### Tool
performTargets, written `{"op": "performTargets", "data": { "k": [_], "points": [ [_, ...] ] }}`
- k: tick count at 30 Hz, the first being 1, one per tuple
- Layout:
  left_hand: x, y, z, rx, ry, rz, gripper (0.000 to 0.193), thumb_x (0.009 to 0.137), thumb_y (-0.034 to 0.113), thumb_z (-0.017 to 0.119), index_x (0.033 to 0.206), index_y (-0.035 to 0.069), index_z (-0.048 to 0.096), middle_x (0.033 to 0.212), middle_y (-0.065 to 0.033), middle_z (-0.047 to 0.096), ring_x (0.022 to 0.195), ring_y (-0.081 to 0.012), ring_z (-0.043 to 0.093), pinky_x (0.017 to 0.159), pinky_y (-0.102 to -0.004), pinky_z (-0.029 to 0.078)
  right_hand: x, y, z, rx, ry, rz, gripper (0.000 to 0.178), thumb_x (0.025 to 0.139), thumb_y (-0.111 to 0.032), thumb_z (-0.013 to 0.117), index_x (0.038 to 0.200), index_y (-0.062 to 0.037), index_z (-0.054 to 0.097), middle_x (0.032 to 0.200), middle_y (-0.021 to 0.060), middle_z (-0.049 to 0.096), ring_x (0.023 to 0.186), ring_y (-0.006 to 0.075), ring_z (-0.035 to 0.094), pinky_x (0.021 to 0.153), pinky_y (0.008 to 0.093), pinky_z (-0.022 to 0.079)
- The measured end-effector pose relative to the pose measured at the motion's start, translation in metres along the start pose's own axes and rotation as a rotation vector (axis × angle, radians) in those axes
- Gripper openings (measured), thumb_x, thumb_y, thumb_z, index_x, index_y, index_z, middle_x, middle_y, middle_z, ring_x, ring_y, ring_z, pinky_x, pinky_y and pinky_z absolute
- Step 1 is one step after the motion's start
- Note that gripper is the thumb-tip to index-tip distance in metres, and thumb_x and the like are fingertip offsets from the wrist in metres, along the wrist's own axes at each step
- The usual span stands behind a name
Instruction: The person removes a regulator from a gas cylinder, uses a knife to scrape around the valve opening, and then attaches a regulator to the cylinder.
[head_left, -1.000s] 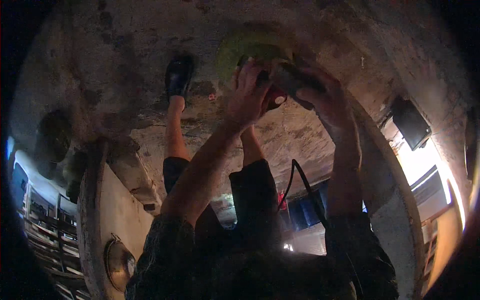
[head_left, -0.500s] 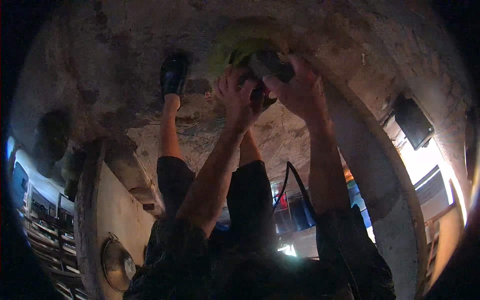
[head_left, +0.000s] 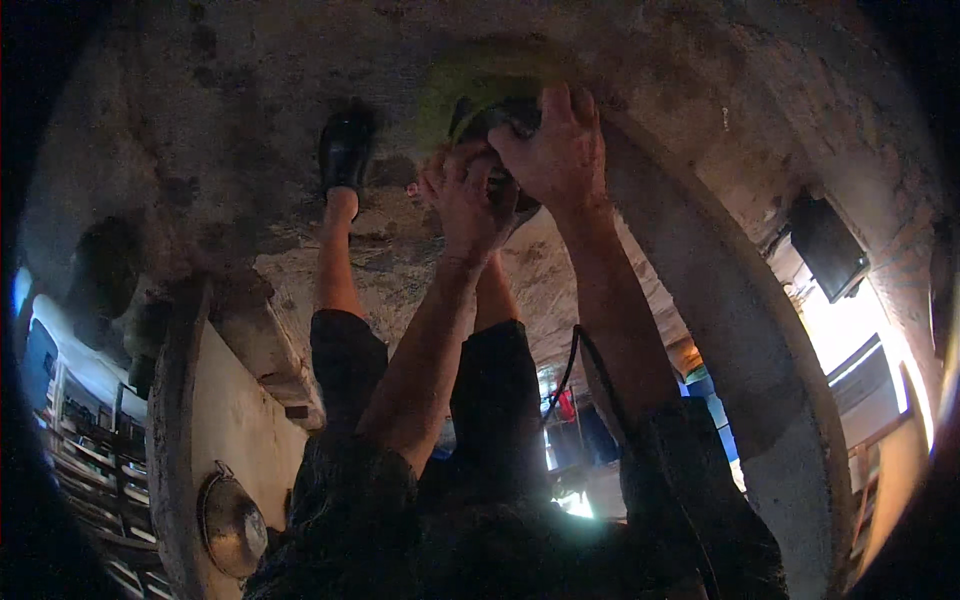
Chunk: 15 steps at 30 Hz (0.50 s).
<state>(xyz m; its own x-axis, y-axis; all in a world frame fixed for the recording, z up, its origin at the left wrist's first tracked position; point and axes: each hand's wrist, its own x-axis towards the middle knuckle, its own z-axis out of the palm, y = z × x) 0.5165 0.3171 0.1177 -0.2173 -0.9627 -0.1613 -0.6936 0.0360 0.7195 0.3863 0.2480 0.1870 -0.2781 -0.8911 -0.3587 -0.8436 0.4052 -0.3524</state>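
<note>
Both my hands meet at the top middle, at a dark rounded object (head_left: 515, 112) whose kind I cannot make out in the dim light. My right hand (head_left: 555, 150) grips its right side, the fingers bent over it. Just below and to the left, my left hand (head_left: 465, 195) curls its fingers; what it holds is hidden. A dim yellow-green round shape (head_left: 440, 95) lies around and behind the dark object. My right foot is hidden behind the hands. My left foot, in a black shoe (head_left: 345, 150), rests on the stained ground to the left.
A curved pale ledge (head_left: 760, 330) runs down the right side, with a dark flat panel (head_left: 828, 245) beyond it. At the lower left a metal pan (head_left: 232, 525) hangs on a pale wall (head_left: 245, 400). A black cord (head_left: 572, 370) loops beside my right forearm.
My right hand has moved left and slightly up over the dark object, covering more of it. The left hand has shifted slightly, and the dark object shows less on its right side.
</note>
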Motion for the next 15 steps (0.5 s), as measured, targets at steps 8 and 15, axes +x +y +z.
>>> {"op": "performTargets", "data": {
  "k": [8,15],
  "points": [
    [0.010,0.000,-0.011,0.006,-0.119,0.024,0.039,0.077,0.029,0.071,0.110,0.011,0.059,0.125,-0.0136,0.047,0.121,-0.0410,0.036,0.098,-0.0588,0.028,0.012,-0.012,0.027,-0.252,-0.015,0.138,0.064,0.076,-0.038,0.070,0.122,-0.0026,0.044,0.118,0.0214,0.043,0.107,0.0386,0.042,0.089,0.0529,0.039],
    [0.014,0.018,-0.027,-0.306,-0.057,-0.160,0.042,0.074,0.030,0.072,0.109,0.010,0.059,0.124,-0.0139,0.047,0.121,-0.0395,0.037,0.098,-0.0581,0.028,0.028,0.030,0.017,0.055,-0.229,-0.045,0.042,0.090,-0.041,0.055,0.117,-0.0084,0.057,0.119,0.0240,0.050,0.116,0.0442,0.045,0.097,0.0584,0.034]
  ]
}}
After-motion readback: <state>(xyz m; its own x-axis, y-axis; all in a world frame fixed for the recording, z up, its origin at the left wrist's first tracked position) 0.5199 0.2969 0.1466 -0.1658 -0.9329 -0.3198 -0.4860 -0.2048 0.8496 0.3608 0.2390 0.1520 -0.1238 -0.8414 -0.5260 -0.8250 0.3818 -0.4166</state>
